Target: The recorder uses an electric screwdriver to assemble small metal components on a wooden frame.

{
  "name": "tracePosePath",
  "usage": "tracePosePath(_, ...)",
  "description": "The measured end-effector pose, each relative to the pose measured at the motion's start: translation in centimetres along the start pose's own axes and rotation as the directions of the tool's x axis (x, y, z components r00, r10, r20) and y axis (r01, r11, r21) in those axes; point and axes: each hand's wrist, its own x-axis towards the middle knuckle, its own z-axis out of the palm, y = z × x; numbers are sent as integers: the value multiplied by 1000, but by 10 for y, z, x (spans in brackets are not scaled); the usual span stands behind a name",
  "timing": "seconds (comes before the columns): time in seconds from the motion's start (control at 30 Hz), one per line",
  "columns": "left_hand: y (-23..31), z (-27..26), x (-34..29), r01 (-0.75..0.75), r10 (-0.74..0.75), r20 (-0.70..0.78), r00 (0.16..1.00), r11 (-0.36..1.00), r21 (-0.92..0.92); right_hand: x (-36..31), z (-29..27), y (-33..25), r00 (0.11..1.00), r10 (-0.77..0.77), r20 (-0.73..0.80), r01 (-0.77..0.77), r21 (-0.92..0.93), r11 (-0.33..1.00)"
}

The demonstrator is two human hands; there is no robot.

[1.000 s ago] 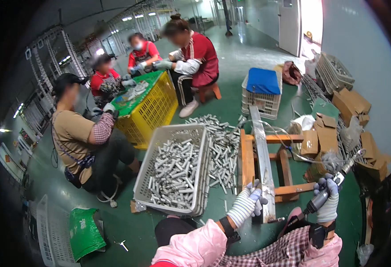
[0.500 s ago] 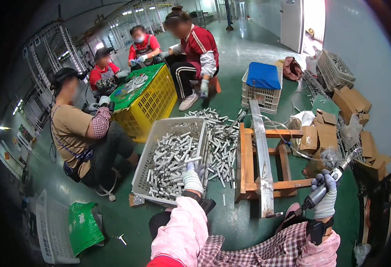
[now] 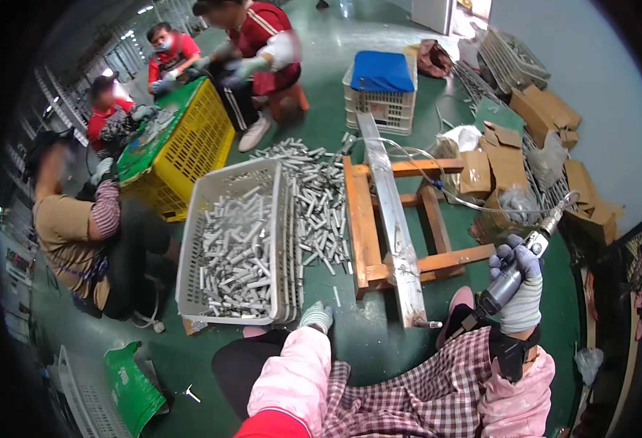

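Note:
My right hand (image 3: 519, 281), in a striped glove, is wrapped round a grey and black air tool (image 3: 501, 290) with a clear hose at its upper end. The tool slants down toward the near end of a metal bar (image 3: 394, 219) laid over a wooden stand (image 3: 437, 260). A short piece (image 3: 429, 324) sticks out at that bar's end. My left hand (image 3: 317, 317), also gloved, is low beside the near right corner of a grey plastic crate (image 3: 227, 320); its fingers are hidden. Many short metal tubes (image 3: 237, 270) fill the crate.
More tubes (image 3: 321, 219) lie heaped on the floor between crate and stand. A white crate with a blue cover (image 3: 381, 71) stands beyond, with cardboard boxes (image 3: 507, 157) at right. Several co-workers sit around a yellow crate (image 3: 182, 146). Another crate (image 3: 91, 394) is at lower left.
My left hand has drawn back from over the crate, where a tube lay at its fingers. My right hand still holds the air tool. The view has swung right and down.

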Motion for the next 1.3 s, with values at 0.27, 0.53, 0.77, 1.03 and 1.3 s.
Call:
tracePosePath(0.27, 18, 32, 29, 112, -120, 116, 986, 991, 80, 3, 4, 3, 996, 58, -72, -55, 49, 997)
tracePosePath(0.53, 63, 44, 65, 250, -250, -18, 968, 968, -17, 11, 8, 15, 995, 64, -76, -65, -6, 998)
tracePosePath(0.77, 61, 49, 78, 385, -396, -54, 917, 911, -145, 14, 14, 23, 984, 26, -175, -25, 10, 1000)
tracePosePath(1.03, 54, 47, 37, 129, -156, -142, 977, 975, -183, 6, 14, 8, 991, 57, -119, -57, 6, 998)
tracePosePath(1.3, 72, -36, -14, -437, 81, -571, 817, 733, -521, -8, 4, -7, 1000, 4, 30, -7, 103, 995)
